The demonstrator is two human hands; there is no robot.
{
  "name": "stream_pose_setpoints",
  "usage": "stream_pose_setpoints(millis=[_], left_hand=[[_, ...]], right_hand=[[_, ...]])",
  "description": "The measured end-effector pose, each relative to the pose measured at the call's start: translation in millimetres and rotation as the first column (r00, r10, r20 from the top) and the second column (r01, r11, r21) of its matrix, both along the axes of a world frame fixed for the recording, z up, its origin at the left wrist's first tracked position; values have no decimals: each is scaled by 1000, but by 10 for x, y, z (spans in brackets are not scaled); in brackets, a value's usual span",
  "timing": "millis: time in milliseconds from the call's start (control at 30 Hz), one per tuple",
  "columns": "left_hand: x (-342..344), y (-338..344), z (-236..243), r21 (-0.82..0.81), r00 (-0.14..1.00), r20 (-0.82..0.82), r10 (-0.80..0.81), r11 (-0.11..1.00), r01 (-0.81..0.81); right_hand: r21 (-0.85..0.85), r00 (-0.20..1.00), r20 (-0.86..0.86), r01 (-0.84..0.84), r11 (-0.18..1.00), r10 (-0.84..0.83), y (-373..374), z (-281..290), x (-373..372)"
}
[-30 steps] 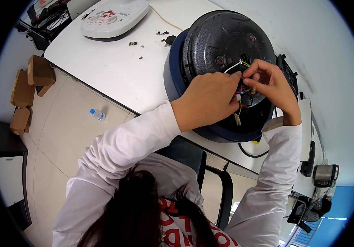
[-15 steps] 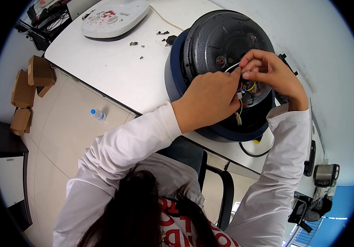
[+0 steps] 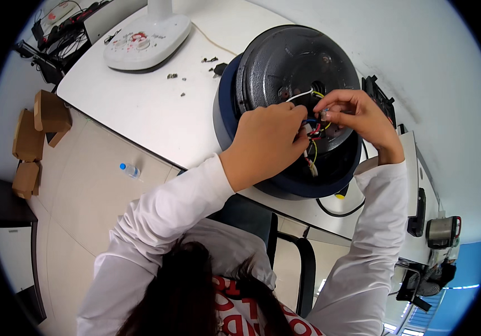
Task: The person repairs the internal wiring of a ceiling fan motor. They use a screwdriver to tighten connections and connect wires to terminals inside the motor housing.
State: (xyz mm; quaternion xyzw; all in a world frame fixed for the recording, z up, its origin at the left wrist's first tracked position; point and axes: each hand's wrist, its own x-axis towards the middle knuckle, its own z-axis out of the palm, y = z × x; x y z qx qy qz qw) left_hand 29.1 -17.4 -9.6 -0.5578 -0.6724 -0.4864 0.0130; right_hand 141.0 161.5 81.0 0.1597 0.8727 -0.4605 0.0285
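Observation:
A round dark-blue appliance housing (image 3: 225, 98) lies open on the white table, with a black speckled metal pan (image 3: 296, 61) tilted up in it. Red, yellow-green, blue and white wires (image 3: 314, 148) run out between the two. My left hand (image 3: 263, 140) is closed over the wires at the pan's lower edge; its fingertips pinch some of them beside a white plug. Just to the right, thumb and fingers of my right hand (image 3: 363, 120) pinch a small clear wire connector (image 3: 324, 115). A white wire (image 3: 299, 96) loops from a hole in the pan toward my left fingers.
On the white table (image 3: 156, 117), a white base with knobs (image 3: 151, 45) stands at the far left. Several small screws (image 3: 172, 75) lie before it. A black cable (image 3: 338, 215) and a yellow-black tool handle (image 3: 341, 193) are by the housing. A bottle (image 3: 130, 170) and cardboard boxes (image 3: 30, 134) are on the floor.
The view has shifted slightly. My right fingers have moved away from the white wire and down to the clear connector, now visible between them. My left hand stays at the wires.

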Motion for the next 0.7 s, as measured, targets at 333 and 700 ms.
stream_pose_setpoints(millis=[333,700], left_hand=[[-140,17,118,97,992,66,-104,991,97],[-122,65,22,74,911,204,-358,934,351]], right_hand=[[4,999,-9,34,999,-34,-97,27,66],[-43,1000,25,-16,999,17,-63,52,54]])
